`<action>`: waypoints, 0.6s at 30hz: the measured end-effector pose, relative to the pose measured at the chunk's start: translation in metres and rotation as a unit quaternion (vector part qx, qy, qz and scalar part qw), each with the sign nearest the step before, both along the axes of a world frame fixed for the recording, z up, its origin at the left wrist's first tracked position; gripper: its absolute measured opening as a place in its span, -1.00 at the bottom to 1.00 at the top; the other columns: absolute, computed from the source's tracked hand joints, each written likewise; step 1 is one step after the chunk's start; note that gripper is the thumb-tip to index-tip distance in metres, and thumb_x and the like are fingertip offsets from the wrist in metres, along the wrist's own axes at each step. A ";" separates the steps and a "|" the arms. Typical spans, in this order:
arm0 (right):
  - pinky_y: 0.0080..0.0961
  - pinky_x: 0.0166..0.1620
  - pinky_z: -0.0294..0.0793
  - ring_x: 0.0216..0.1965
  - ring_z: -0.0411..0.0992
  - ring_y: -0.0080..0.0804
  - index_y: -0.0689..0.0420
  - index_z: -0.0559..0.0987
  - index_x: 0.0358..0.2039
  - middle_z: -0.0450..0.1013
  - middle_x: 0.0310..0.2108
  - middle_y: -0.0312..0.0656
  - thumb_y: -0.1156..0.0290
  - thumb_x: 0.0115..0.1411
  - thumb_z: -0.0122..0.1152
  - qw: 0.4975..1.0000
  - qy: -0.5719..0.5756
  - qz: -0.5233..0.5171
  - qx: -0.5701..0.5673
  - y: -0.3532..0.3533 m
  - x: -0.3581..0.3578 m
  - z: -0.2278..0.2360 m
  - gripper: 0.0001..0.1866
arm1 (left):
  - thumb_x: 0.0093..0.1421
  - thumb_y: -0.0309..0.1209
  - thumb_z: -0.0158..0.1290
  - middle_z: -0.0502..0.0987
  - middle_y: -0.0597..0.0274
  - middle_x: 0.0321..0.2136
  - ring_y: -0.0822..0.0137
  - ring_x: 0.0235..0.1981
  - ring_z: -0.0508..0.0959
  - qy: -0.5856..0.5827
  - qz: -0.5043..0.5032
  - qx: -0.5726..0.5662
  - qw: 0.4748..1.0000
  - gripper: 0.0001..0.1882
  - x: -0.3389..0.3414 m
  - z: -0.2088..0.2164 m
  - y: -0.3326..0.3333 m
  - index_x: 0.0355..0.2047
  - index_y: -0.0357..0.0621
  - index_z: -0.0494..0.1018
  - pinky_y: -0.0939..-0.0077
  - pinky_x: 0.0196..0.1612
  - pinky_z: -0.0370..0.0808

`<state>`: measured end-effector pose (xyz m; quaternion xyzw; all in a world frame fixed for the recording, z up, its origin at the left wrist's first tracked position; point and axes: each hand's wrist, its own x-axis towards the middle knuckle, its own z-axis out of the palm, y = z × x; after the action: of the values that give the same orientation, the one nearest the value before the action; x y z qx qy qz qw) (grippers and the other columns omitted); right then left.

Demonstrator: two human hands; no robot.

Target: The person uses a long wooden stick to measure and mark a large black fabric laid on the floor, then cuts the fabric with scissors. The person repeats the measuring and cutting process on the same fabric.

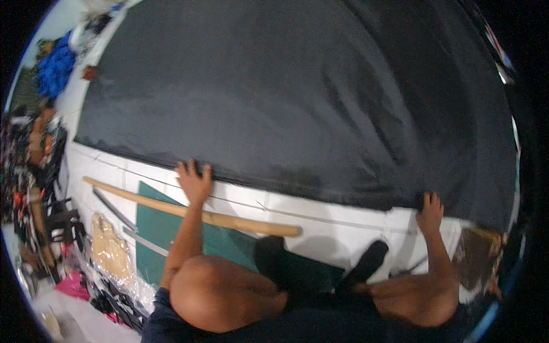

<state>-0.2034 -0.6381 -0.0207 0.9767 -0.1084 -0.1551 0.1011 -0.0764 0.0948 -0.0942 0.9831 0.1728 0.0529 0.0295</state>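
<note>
A large sheet of black fabric (246, 97) lies spread over a white surface, with loose wrinkles and folds toward its right side. My left hand (195, 182) is open, its spread fingertips resting on the near edge of the fabric. Farther right, my right hand (430, 212) touches the same edge near the right corner, fingers stretched forward onto the cloth and slightly bent. Both arms reach past my bent knees.
Between me and the fabric lie a long tan roll or tube (246, 223) and a green mat (229, 243). Grey strips (143, 240) and a plastic-wrapped tan piece (111, 243) are at left. Blue cloth (56, 67) and assorted clutter line the far left; a brown piece (477, 257) sits at right.
</note>
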 end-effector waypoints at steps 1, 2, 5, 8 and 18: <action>-0.01 0.27 0.17 0.23 0.22 0.02 0.10 0.36 0.18 0.24 0.21 0.01 0.53 -0.03 0.27 0.999 -0.002 0.039 0.005 0.010 -0.006 0.003 -0.32 | 0.22 0.16 0.02 0.10 -0.34 0.33 -0.31 0.37 0.03 0.021 0.006 -0.053 0.998 -0.22 0.012 0.013 -0.028 0.25 -0.16 0.32 -0.25 0.36 -0.07; 0.00 0.26 0.18 0.23 0.23 0.01 0.11 0.37 0.17 0.26 0.18 0.02 0.50 -0.02 0.29 0.998 0.010 0.065 0.019 0.021 -0.006 0.001 -0.34 | 0.20 0.17 0.03 0.11 -0.34 0.32 -0.30 0.37 0.04 0.031 -0.006 -0.057 0.998 -0.20 0.016 0.023 -0.033 0.26 -0.15 0.31 -0.21 0.37 -0.07; 0.02 0.23 0.21 0.19 0.27 0.01 0.13 0.38 0.14 0.32 0.08 0.06 0.49 0.02 0.24 0.995 0.007 0.095 0.036 0.007 -0.020 -0.045 -0.40 | 0.27 0.06 0.02 0.04 -0.02 0.41 0.00 0.44 -0.04 0.069 -0.014 -0.114 0.991 -0.12 0.019 0.037 -0.040 0.43 -0.10 -0.04 0.06 0.42 -0.12; -0.01 0.19 0.25 0.13 0.33 0.02 0.15 0.41 0.09 0.36 0.04 0.07 0.51 0.03 0.20 0.995 0.015 0.069 0.069 -0.006 -0.017 -0.071 -0.46 | 0.26 0.11 -0.02 0.03 -0.20 0.38 -0.13 0.42 -0.03 0.059 0.056 -0.081 0.993 -0.19 0.012 0.074 -0.041 0.34 -0.18 0.16 -0.03 0.40 -0.10; -0.05 0.03 0.39 -0.01 0.43 0.03 0.16 0.46 -0.05 0.42 -0.08 0.04 0.39 -0.06 0.30 0.995 0.091 -0.001 0.031 -0.075 -0.033 -0.049 -0.50 | 0.21 0.10 0.07 0.08 -0.30 0.34 -0.23 0.38 0.05 -0.035 0.033 -0.123 0.991 -0.23 0.012 0.031 -0.036 0.24 -0.21 0.29 -0.10 0.37 -0.02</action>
<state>-0.2367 -0.7131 -0.0693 0.9612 -0.0953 -0.2463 0.0799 -0.0647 0.0584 -0.0636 0.9634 0.2088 0.0669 0.1544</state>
